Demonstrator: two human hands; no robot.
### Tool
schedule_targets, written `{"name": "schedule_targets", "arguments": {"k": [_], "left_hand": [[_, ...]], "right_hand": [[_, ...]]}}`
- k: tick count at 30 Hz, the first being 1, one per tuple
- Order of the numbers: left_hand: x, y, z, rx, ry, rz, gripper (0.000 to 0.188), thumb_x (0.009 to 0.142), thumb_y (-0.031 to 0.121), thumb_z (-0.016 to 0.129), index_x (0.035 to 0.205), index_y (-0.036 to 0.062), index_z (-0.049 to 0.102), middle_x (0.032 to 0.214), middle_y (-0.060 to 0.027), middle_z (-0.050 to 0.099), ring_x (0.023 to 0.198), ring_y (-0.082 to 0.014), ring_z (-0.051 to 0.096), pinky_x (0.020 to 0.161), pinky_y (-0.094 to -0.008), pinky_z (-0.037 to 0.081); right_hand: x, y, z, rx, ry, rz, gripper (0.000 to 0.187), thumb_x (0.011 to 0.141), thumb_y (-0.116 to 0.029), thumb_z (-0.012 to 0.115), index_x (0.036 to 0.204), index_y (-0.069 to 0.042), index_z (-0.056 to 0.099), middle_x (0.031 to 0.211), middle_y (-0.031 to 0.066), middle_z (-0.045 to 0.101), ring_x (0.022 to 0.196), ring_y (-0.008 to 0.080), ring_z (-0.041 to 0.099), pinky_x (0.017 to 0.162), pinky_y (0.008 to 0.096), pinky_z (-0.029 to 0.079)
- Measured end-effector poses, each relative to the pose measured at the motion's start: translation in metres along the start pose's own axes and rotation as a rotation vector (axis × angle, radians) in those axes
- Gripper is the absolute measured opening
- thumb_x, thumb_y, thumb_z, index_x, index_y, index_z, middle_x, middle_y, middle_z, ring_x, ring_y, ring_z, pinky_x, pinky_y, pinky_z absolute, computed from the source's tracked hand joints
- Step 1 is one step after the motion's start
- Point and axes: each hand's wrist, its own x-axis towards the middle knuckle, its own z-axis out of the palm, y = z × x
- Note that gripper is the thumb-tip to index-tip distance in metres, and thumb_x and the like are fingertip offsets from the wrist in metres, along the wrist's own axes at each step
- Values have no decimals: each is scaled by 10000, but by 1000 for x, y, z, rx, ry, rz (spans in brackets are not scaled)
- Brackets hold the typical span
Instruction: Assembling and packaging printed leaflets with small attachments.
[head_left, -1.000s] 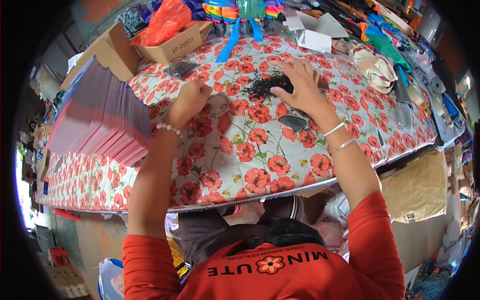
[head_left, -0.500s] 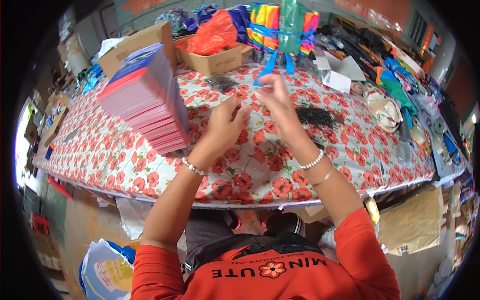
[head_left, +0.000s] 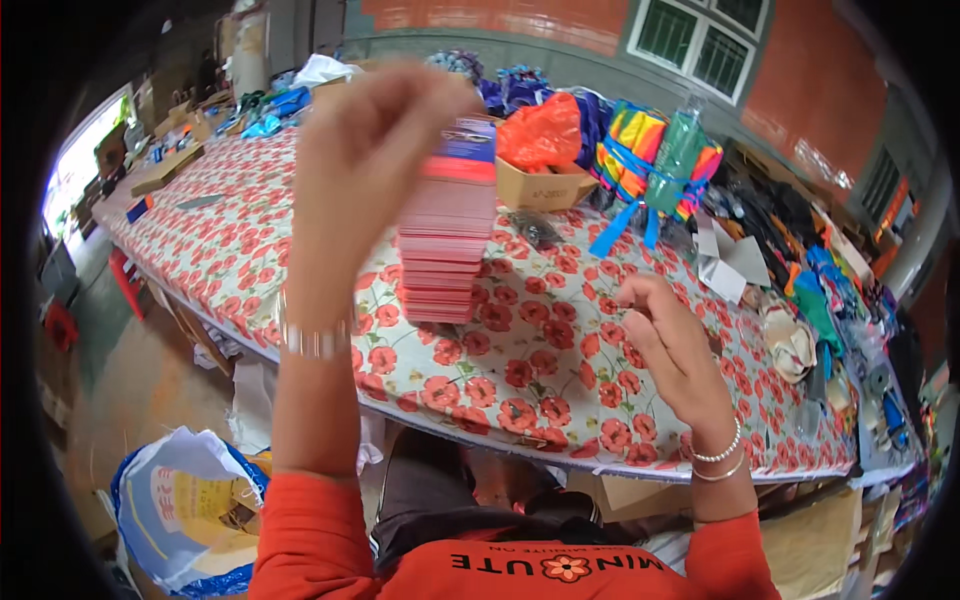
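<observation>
In the head view, the two hands are well apart from each other. The left hand (head_left: 385, 150), blurred, is raised at the upper left of centre, in front of the upper left part of a tall stack of cards (head_left: 445, 245); its fingers look curled, but I cannot tell whether they grip anything or touch the stack. The right hand (head_left: 680, 350), right of centre, hangs over the bench (head_left: 555, 345), its fingers loosely bent and a gap showing between thumb and forefinger.

The stack stands near the centre on the bench's poppy-patterned cover, pinkish along its edges and blue on top. To its right are a small dark packet (head_left: 537, 231) and a tan carton (head_left: 533, 190) with a red plastic bag (head_left: 543, 130). Farther right stands a rainbow-coloured bundle (head_left: 630, 135), tied with blue ribbon (head_left: 614, 230).
</observation>
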Motion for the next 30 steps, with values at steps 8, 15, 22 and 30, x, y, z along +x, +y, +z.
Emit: {"name": "schedule_targets", "arguments": {"k": [8,15,22,30], "left_hand": [[86,-142,-45,281,-245,-696,254,687,151,791,775,-42,652,671,-105,624,491,-121,511,433,-203,399],[107,-138,-32,80,-51,-592,217,718,124,738,796,-53,640,692,-109,622,510,-128,522,451,-209,417],[118,-140,-34,-95,91,-515,184,750,98,685,818,-63,628,713,-114,621,528,-134,533,469,-215,435],[135,-145,-45,-261,256,-442,153,786,67,625,843,-74,615,737,-119,619,549,-142,545,490,-222,456]], "right_hand": [[-8,7,11,57,-27,-28,92,903,-111,458,968,-50,482,738,26,473,599,150,377,603,276,340],[-19,8,14,171,-17,197,88,911,-120,446,947,-51,487,785,1,459,660,109,375,621,239,327],[-18,24,21,157,-37,83,82,921,-144,445,933,-71,479,736,-15,446,623,96,349,582,242,303],[-13,29,23,284,-33,212,83,910,-153,454,929,-74,470,774,-13,440,660,91,353,609,227,307]]}}
